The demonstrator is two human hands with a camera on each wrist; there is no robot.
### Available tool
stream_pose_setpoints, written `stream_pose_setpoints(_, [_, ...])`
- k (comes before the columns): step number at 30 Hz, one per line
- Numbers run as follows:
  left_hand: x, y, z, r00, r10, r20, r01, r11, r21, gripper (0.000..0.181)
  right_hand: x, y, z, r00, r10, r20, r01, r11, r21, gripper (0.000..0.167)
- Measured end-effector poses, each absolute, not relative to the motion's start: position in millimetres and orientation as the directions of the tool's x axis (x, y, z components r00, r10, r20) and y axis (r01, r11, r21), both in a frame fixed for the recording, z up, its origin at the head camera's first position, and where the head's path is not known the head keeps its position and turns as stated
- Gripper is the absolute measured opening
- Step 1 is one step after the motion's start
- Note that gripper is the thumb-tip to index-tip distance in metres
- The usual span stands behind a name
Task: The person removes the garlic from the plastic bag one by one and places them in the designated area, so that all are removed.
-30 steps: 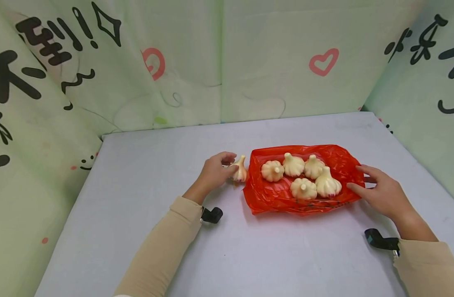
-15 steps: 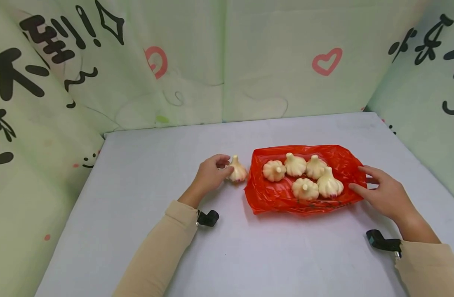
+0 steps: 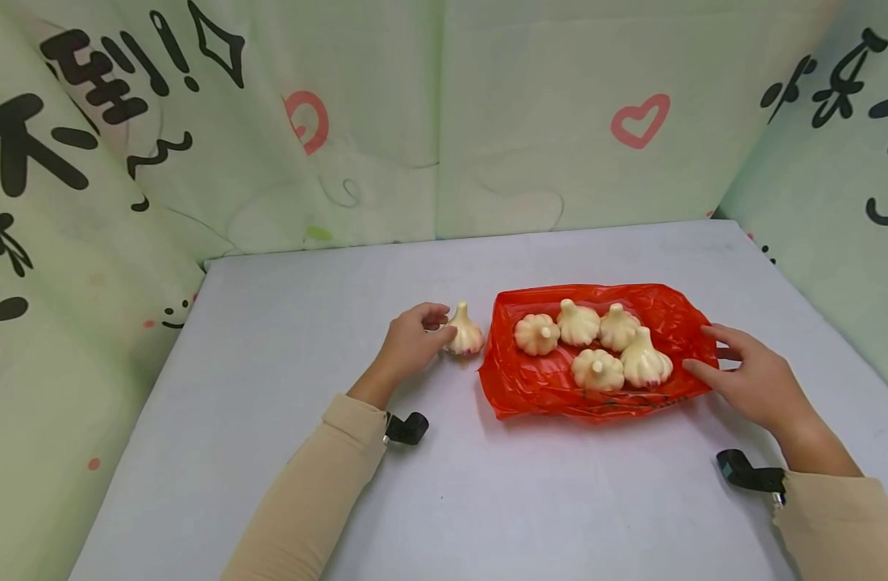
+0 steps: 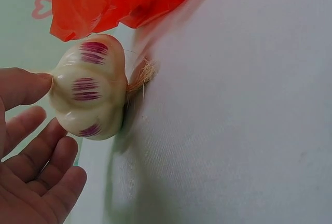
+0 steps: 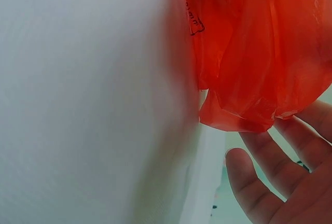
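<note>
A garlic bulb (image 3: pixel 464 331) stands upright on the table, just left of a red plastic bag (image 3: pixel 512 395). My left hand (image 3: pixel 414 335) is at its left side. The left wrist view shows the thumb (image 4: pixel 28 85) touching the bulb, whose base bears purple streaks and a tuft of roots; the other fingers are spread, not wrapped round it. My right hand (image 3: pixel 752 379) rests against the bag's right end with fairly straight fingers. In the right wrist view some of its fingertips are hidden behind the red plastic (image 5: pixel 249 53); one finger (image 5: pixel 241 169) stands free.
Several more garlic bulbs (image 3: pixel 596 369) lie on the spread bag. The white table (image 3: pixel 429 500) ends at the back at a pale green printed curtain (image 3: pixel 385 194). Black wrist cameras (image 3: pixel 407 428) jut from both sleeves.
The left hand and the garlic bulb beside it have shifted slightly left, away from the bag, then stayed nearly still. The right hand keeps its place at the bag.
</note>
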State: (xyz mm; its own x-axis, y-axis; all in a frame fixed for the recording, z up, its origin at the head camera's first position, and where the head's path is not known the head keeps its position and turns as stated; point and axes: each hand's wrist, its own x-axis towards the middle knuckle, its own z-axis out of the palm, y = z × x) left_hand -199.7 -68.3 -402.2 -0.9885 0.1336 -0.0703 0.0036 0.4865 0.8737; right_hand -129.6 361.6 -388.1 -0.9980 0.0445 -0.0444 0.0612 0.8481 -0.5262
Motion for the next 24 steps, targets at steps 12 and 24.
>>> stream_pose_setpoints(12, [-197.6,-69.6,-397.7,-0.989,0.133,-0.066,0.008,0.494,0.87,0.037,-129.7,361.8,-387.4,-0.998,0.04,-0.04,0.055,0.851,-0.523,0.074])
stream_pose_setpoints(24, [-199.7,-65.5,-386.1,-0.986,0.105,0.132,0.164,0.405,0.9,0.042,-130.2,362.9,-387.2,-0.999,0.033,-0.032,0.045,0.853,-0.52,0.073])
